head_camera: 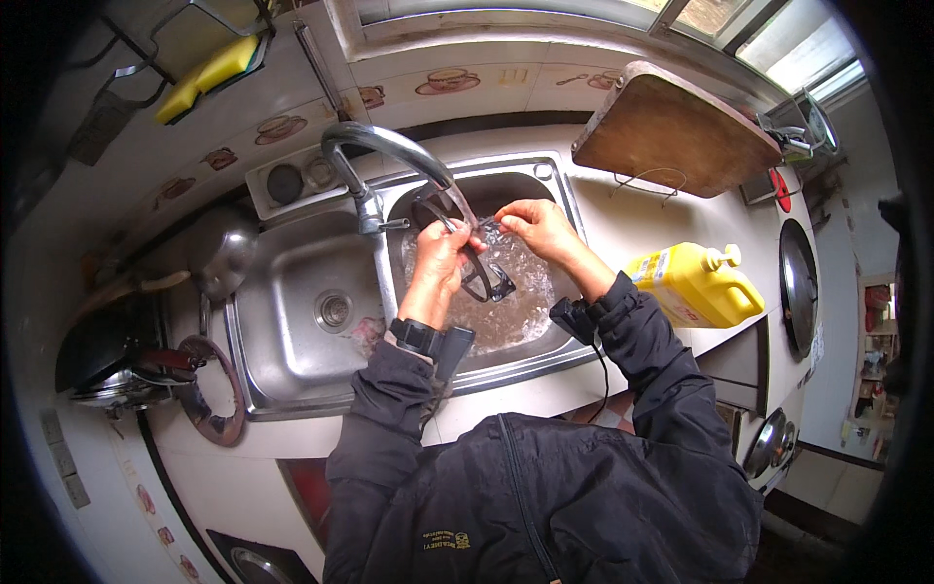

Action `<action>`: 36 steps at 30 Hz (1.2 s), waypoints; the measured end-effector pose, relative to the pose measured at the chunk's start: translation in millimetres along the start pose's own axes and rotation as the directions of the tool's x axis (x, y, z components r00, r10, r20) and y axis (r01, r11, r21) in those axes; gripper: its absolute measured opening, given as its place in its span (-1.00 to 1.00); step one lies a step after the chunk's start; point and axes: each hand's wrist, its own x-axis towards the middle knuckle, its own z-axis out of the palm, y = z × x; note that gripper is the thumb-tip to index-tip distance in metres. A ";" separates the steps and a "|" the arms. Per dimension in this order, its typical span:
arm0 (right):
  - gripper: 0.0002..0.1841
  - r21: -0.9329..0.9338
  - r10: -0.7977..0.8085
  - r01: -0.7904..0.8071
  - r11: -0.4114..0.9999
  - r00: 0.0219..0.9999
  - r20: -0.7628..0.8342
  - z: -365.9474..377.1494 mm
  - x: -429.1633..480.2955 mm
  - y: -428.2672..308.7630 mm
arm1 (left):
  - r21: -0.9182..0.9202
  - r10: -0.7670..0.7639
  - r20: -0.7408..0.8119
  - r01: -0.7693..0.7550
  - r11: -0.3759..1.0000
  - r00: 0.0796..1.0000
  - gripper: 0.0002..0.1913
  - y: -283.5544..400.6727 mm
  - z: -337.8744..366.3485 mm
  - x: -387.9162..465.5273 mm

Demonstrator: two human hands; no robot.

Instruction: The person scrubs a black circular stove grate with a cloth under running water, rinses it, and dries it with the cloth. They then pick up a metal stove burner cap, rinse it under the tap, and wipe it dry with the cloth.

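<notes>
My left hand [440, 252] grips a thin dark curved frame [478, 276], its exact kind unclear. The frame slants over the right sink basin [562, 281], with a small clear-and-black end piece hanging low. From the chrome faucet [398, 146], water runs down beside my left fingers. Murky, bubbling water [503, 314] stands in that basin. My right hand [538, 228] is just right of the stream, thumb and fingertips pinched together. Whether something thin is between them cannot be made out.
Left of the faucet lies the other steel basin [292, 292] with a drain. A yellow pump jug [686, 285] and a wooden cutting board [678, 131] in a wire stand are on the right. Pans [109, 350] crowd the left counter; yellow sponges [211, 77] hang on a rack.
</notes>
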 end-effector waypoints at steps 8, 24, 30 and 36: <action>-0.70 0.092 0.047 -0.080 0.993 0.947 0.318 20.5 23.9 -19.6 | 0.338 0.100 -0.038 -0.082 0.938 0.994 -0.93 -45.0 31.6 -42.5; -0.84 0.379 0.026 -0.114 0.918 0.973 0.230 43.5 -41.0 21.6 | -0.168 0.022 0.116 -0.002 0.986 0.993 -0.78 5.0 -2.4 -12.1; -0.80 -0.172 0.072 -0.065 0.983 0.997 0.033 16.1 -35.0 20.8 | -0.139 0.009 0.128 0.009 0.990 0.992 -0.75 -14.7 9.1 -23.9; -0.75 -0.252 -0.208 0.169 0.953 0.968 -0.138 19.6 -9.7 -4.6 | -0.082 0.110 0.099 -0.102 0.991 0.989 -0.72 -21.9 5.5 -26.3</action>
